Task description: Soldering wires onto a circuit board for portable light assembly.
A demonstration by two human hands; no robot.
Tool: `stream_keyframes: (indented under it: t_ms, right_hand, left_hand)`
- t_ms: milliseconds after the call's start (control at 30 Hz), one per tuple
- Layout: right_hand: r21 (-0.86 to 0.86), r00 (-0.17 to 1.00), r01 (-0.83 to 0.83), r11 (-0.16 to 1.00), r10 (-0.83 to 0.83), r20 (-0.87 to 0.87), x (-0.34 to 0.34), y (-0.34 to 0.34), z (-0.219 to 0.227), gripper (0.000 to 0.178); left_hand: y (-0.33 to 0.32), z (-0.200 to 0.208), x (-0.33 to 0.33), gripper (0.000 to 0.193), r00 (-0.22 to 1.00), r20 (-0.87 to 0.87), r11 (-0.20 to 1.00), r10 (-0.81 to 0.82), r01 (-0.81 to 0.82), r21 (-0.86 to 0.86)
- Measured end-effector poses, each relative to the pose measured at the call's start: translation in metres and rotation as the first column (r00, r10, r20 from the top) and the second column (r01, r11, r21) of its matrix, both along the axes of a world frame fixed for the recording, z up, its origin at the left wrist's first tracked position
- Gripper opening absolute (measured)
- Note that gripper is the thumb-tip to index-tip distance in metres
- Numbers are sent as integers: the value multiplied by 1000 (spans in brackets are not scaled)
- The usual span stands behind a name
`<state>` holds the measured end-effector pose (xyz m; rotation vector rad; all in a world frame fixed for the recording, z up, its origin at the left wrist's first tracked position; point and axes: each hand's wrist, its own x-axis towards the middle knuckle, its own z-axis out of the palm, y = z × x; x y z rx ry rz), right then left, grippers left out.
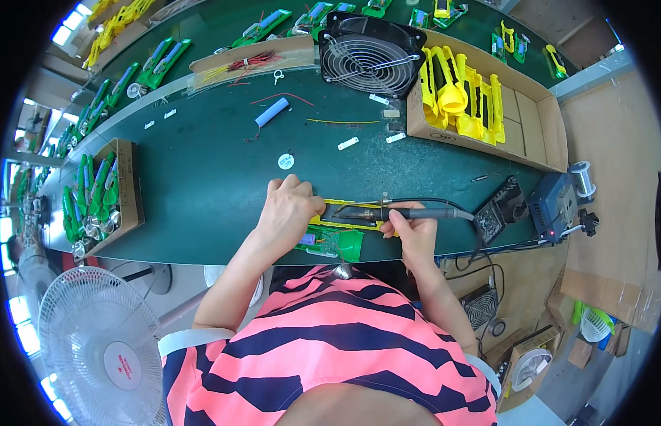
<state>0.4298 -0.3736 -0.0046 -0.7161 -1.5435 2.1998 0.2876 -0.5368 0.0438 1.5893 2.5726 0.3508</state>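
My right hand (418,240) grips a soldering iron (431,213) with a dark handle. The iron's tip points left, over a yellow plastic casing (337,201) with a dark inside. At the casing's left end, my left hand (288,213) has its fingers closed on it; what the fingertips cover is hidden. Right below the casing lies a green shell (350,247) with a circuit board and a purple-blue battery, partly behind my left wrist. Up the bench are a blue battery cell (273,112) with leads and a round white sticker (286,162).
On the right stand a blue soldering station (553,213), an iron stand (502,210) and a solder wire spool (582,181). A cardboard box (550,135) holds yellow casings beside a black fan (373,55). At left, another box (131,186) holds green shells. Loose wires (248,64) lie farther back.
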Motion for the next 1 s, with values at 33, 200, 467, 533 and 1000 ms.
stream_keyframes:
  t_ms: [33, 200, 467, 533, 1000]
  right_hand:
    - [-6, 1000, -7, 1000, 7, 10, -2, 0, -1, 12]
    - [-1, 998, -48, 999, 48, 27, -5, -2, 0, 11]
    - [39, 997, -67, 997, 65, 29, -7, -6, -4, 11]
    - [47, 998, -64, 997, 63, 26, -7, -6, -4, 11]
    - [476, 987, 107, 873, -35, -159, 32, 5, 9, 20]
  left_hand:
    - [1, -1, 1, 6, 1000, 0, 1000, 3, -3, -1]
    - [0, -4, 4, 8, 999, -12, 999, 33, -34, -30]
    - [1, -6, 4, 7, 999, -29, 997, 38, -40, -70]
    - [2, -5, 5, 7, 999, -31, 996, 38, -40, -83]
    - [7, -3, 4, 8, 993, -118, 986, -9, -10, -167]
